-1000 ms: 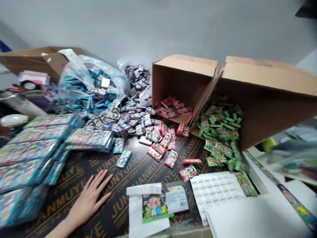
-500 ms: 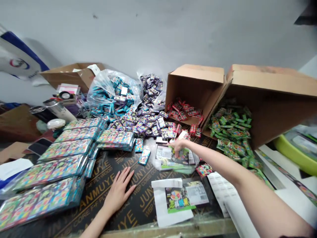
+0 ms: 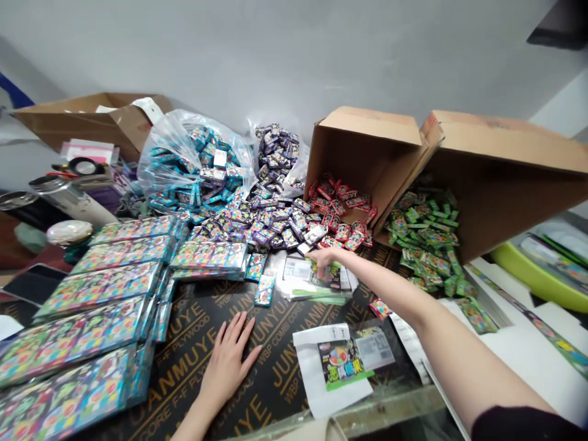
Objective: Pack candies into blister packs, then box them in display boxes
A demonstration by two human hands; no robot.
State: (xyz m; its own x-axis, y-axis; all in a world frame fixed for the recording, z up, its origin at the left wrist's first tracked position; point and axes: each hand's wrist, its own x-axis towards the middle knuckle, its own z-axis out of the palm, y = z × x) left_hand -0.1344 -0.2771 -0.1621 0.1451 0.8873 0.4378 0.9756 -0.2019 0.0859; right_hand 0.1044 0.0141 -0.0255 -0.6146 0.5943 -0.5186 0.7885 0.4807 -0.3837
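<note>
Right hand (image 3: pixel 327 260) on pouch edge (image 3: pixel 294 283), left (image 3: pixel 228 361) on plywood (image 3: pixel 184 361)

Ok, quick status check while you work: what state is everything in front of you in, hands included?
Left hand: open, flat on the plywood board
Right hand: fingers down on the printed packaging stack
Red-packet carton: tipped on its side, open, packets spilling out
Green-packet carton: tipped, open, packets spilling out
Clear plastic bag: open, full of blue packets
</note>
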